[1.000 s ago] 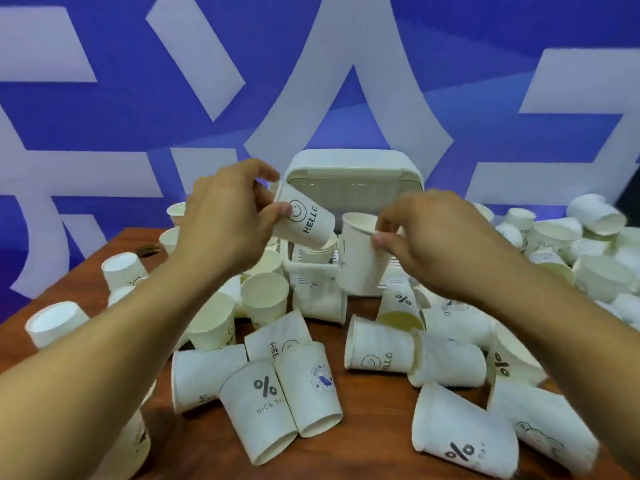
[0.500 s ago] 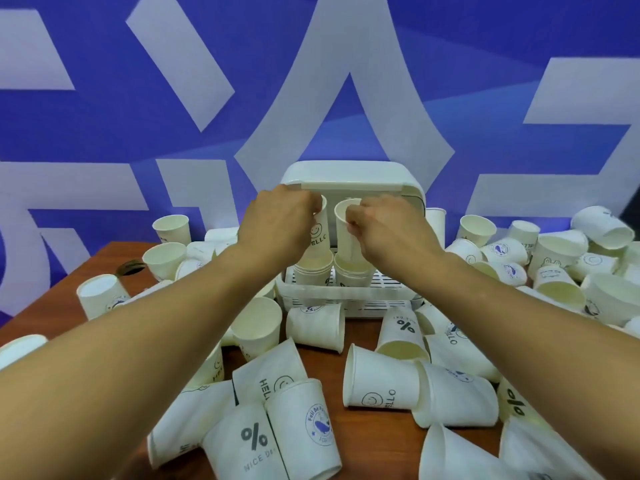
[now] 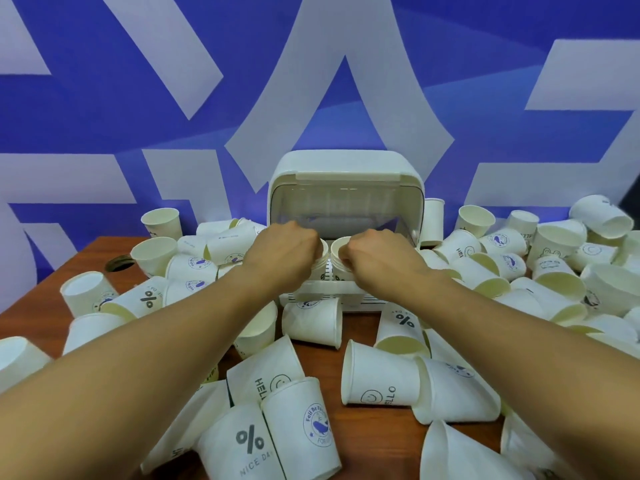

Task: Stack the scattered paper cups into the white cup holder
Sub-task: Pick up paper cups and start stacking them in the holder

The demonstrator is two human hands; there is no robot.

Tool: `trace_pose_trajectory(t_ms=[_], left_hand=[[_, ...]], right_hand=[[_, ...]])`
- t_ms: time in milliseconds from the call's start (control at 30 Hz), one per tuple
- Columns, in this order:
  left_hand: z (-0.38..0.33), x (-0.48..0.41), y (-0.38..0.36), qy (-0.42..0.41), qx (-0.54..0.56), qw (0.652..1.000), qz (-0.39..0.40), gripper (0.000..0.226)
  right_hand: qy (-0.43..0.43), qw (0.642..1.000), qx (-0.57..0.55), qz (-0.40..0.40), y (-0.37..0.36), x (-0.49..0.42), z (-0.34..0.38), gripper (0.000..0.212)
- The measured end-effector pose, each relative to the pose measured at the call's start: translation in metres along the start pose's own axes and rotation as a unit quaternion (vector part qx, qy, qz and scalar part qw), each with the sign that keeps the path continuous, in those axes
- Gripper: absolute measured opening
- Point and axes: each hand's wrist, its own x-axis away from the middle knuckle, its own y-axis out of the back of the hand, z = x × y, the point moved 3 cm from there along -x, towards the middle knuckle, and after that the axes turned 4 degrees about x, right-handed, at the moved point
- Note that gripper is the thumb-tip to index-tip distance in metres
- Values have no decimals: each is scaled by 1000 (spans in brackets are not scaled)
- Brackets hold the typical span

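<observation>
A person's left hand (image 3: 284,251) and right hand (image 3: 378,255) reach side by side into the open front of the white cup holder (image 3: 344,168), which stands at the far middle of the brown wooden surface (image 3: 360,327) with its lid raised. The hands are close but apart. The left hand's curled fingers grip the left-hand cup (image 3: 324,252), and the right hand's fingers pinch the rim of the right-hand cup (image 3: 339,249). Both cups stand upright, mouths up, just beside each other inside the holder, low over its slatted base; what lies beneath them is hidden by the hands. Scattered paper cups crowd the surface around and in front of the holder, most tipped on their sides, among them a "NICE DAY" cup (image 3: 242,445), a whale-badge cup (image 3: 304,424) touching it, and a "HELLO" cup (image 3: 379,379). A blue-and-white patterned wall (image 3: 69,116) fills the background.
</observation>
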Motion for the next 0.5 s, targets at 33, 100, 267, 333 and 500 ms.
trace_pose_trajectory(t_ms=[33,100,267,333,500], left_hand=[[-2,0,-1,-3,-2,1000,4,21],[-5,0,-2,-5,-5,1000,10,16],[-4,5,-5,-11,-1,1000,-1,21],[-5,11,-6,-18,19,1000,-6,23],[-10,46,12,11,81,996,-40,23]], right_hand=[[1,1000,3,0,-1,1,2,12],[-3,1000,9,-5,-2,2,4,8],[-17,1000,4,-25,-8,6,7,15],[-13,998,-3,-54,-8,12,12,22],[17,992,-88,-88,14,44,36,36]])
